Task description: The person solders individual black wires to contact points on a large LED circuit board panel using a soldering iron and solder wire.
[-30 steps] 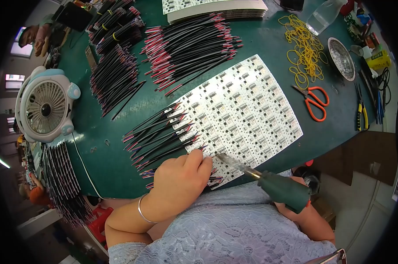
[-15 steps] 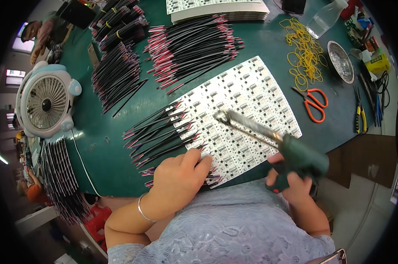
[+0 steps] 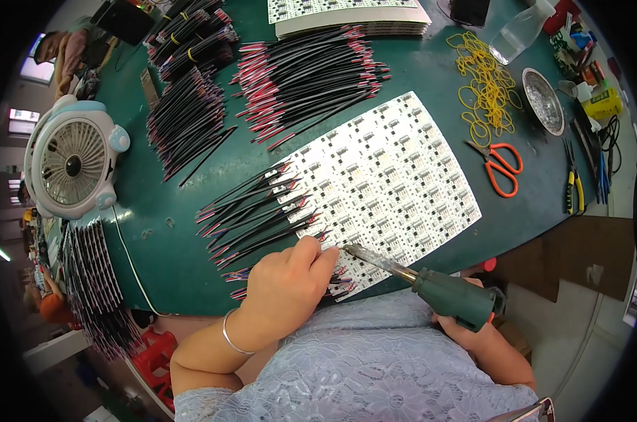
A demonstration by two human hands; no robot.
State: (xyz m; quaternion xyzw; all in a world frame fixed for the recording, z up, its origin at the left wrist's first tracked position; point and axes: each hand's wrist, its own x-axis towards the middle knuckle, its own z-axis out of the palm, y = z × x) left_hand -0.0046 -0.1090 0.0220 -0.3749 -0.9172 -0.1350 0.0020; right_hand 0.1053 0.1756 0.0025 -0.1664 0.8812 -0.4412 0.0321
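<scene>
A white circuit board panel (image 3: 403, 162) with rows of small components lies tilted on the green table. Along its left edge, several black wires (image 3: 255, 211) with red and blue ends reach onto it. My left hand (image 3: 283, 288) is closed in a pinch at the panel's lower left edge, on a wire mostly hidden under the fingers. A green soldering gun (image 3: 452, 299) is gripped in my right hand (image 3: 470, 334), which its body partly covers. Its metal tip touches or hovers just over the panel beside my left fingertips; I cannot tell which.
Wire bundles (image 3: 304, 81) and stacked panels (image 3: 354, 24) lie at the back. To the right are yellow rubber bands (image 3: 484, 91), orange-handled scissors (image 3: 503, 169), a metal bowl (image 3: 544, 102), pliers (image 3: 573, 183) and a clear bottle (image 3: 519, 34). A fan (image 3: 72, 165) stands left; another person (image 3: 68, 60) sits beyond.
The soldering gun has swung down and toward me, its tip moving from the panel's middle to beside my left fingertips. My left hand has stayed almost still.
</scene>
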